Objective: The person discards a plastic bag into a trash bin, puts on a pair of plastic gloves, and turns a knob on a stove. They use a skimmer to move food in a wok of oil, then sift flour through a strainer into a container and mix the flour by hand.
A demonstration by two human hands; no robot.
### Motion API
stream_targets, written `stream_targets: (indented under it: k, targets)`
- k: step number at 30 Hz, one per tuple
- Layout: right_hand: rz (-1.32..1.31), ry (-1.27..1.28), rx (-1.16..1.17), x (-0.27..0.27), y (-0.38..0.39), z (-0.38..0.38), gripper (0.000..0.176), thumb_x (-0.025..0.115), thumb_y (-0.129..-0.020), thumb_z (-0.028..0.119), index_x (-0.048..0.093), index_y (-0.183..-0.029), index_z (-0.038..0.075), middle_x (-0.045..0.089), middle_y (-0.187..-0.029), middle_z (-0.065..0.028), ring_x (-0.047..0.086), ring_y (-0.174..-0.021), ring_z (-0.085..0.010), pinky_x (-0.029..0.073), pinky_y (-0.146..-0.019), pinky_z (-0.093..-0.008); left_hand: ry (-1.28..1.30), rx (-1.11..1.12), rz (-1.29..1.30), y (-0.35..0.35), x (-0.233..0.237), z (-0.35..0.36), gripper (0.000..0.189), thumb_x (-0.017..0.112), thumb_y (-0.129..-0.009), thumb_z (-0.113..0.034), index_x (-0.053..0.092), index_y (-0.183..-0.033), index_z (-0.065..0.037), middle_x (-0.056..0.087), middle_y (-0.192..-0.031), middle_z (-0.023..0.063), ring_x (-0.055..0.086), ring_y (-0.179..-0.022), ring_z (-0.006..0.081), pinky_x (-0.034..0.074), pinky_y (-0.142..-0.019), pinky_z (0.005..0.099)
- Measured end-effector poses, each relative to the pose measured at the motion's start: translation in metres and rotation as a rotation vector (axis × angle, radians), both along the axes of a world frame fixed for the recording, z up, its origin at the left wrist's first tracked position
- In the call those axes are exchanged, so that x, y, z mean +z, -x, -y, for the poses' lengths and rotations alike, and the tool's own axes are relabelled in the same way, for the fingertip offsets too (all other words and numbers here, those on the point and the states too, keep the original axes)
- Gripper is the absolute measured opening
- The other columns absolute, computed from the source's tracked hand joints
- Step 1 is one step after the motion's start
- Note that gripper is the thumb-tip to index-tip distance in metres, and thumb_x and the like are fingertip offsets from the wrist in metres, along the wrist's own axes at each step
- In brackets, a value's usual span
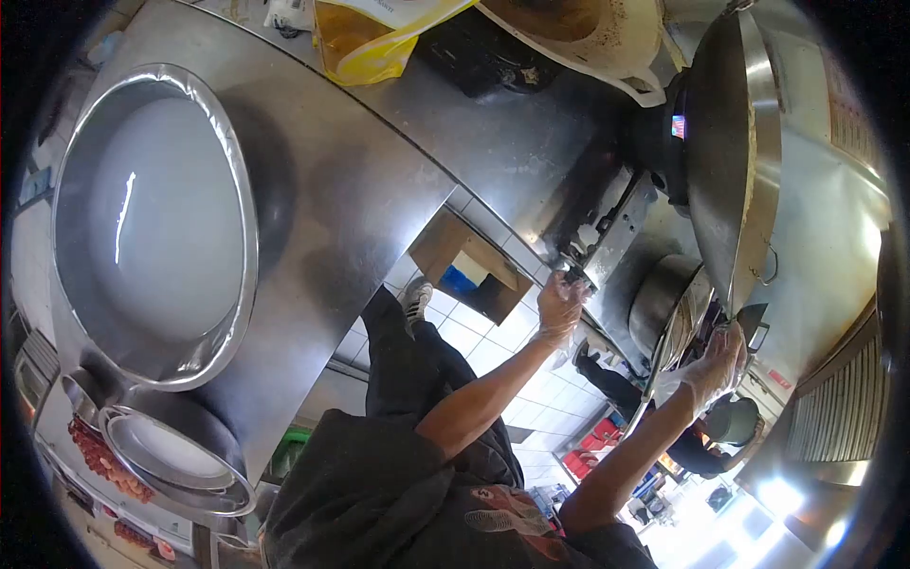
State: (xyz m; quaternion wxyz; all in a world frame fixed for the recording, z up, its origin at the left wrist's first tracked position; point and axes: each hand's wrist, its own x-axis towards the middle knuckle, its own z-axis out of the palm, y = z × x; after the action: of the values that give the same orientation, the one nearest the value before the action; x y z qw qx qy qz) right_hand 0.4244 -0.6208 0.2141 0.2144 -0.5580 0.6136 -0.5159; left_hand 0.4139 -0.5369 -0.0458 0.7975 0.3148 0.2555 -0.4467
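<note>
Well, wok (718,171) beside curled right grip (728,334), stove (621,232) beside curled left grip (569,281) (can't tell what either holds).

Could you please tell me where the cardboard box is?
In the head view, the cardboard box is on the tiled floor, near the wearer's shoe and left of the left hand.

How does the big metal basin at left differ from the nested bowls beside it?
The big basin is much wider than the nested bowls. The basin looks like a single vessel, while the bowls sit one inside another. The basin shows a broad whitish surface inside, the bowls a smaller pale one. Both look like shiny, round metal.
</note>
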Motion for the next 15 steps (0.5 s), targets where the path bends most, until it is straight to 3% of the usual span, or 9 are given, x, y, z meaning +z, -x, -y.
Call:
stream_targets:
  k: [1, 5, 7, 9, 11, 13, 15]
  targets:
    - [-0.021, 0.000, 0.021, 0.000, 0.004, -0.001, 0.034, 0.077, -0.080, 0.020, 0.067, -0.105, -0.001, 0.063, -0.102, -0.0116, 0.060, -0.095, -0.0229, 0.053, -0.083, -0.0302, 0.019, 0.045, 0.025, 0.001, -0.002, 0.001, 0.021, 0.059, -0.091, 0.002, 0.051, -0.110, 0.001, 0.062, -0.092, 0.0101, 0.066, -0.078, 0.0160, 0.059, -0.066, 0.0289]
    - [-0.038, -0.010, 0.023, 0.008, 0.009, -0.006, 0.035, 0.074, -0.083, 0.022, 0.065, -0.108, -0.001, 0.062, -0.107, -0.0127, 0.059, -0.098, -0.0234, 0.052, -0.085, -0.0290, -0.055, -0.026, 0.011, -0.010, 0.010, -0.002, 0.022, 0.060, -0.091, 0.000, 0.050, -0.111, 0.002, 0.062, -0.090, 0.0104, 0.066, -0.078, 0.0174, 0.059, -0.068, 0.0296]
    - [-0.250, -0.024, 0.061, 0.015, 0.045, 0.003, 0.029, 0.071, -0.084, 0.013, 0.066, -0.110, 0.001, 0.063, -0.110, -0.0123, 0.060, -0.101, -0.0229, 0.051, -0.088, -0.0289, -0.025, 0.039, -0.036, -0.007, 0.010, -0.001, 0.021, 0.060, -0.092, -0.001, 0.049, -0.109, 0.004, 0.061, -0.091, 0.0113, 0.067, -0.080, 0.0198, 0.059, -0.072, 0.0307]
    - [0.007, -0.102, 0.016, 0.022, 0.029, -0.008, 0.032, 0.064, -0.088, 0.003, 0.063, -0.120, 0.006, 0.060, -0.120, -0.0126, 0.059, -0.108, -0.0243, 0.050, -0.089, -0.0296, -0.060, -0.005, 0.044, -0.001, 0.004, 0.000, 0.021, 0.060, -0.092, -0.002, 0.050, -0.110, 0.004, 0.063, -0.093, 0.0120, 0.067, -0.080, 0.0195, 0.059, -0.073, 0.0310]
    - [-0.128, -0.103, 0.020, 0.023, 0.029, -0.020, 0.042, 0.072, -0.084, 0.020, 0.060, -0.118, -0.001, 0.058, -0.118, -0.0144, 0.057, -0.106, -0.0237, 0.051, -0.089, -0.0288, -0.073, -0.004, 0.074, 0.001, 0.001, 0.000, 0.022, 0.060, -0.092, -0.003, 0.051, -0.112, 0.004, 0.064, -0.093, 0.0123, 0.067, -0.080, 0.0186, 0.059, -0.072, 0.0307]
    - [-0.035, -0.099, 0.010, 0.025, 0.022, -0.028, 0.055, 0.076, -0.081, 0.029, 0.056, -0.119, -0.006, 0.053, -0.119, -0.0160, 0.053, -0.108, -0.0240, 0.051, -0.090, -0.0295, -0.061, 0.043, 0.059, -0.001, 0.006, -0.001, 0.025, 0.061, -0.092, -0.004, 0.051, -0.114, 0.003, 0.065, -0.092, 0.0123, 0.067, -0.078, 0.0169, 0.058, -0.070, 0.0298]
    - [-0.070, -0.097, -0.008, 0.026, 0.028, -0.030, 0.056, 0.076, -0.081, 0.030, 0.055, -0.119, -0.006, 0.051, -0.119, -0.0159, 0.052, -0.108, -0.0238, 0.051, -0.091, -0.0304, -0.113, 0.018, 0.142, -0.003, 0.006, -0.003, 0.025, 0.062, -0.092, -0.005, 0.052, -0.113, 0.003, 0.066, -0.090, 0.0119, 0.067, -0.077, 0.0169, 0.056, -0.069, 0.0299]
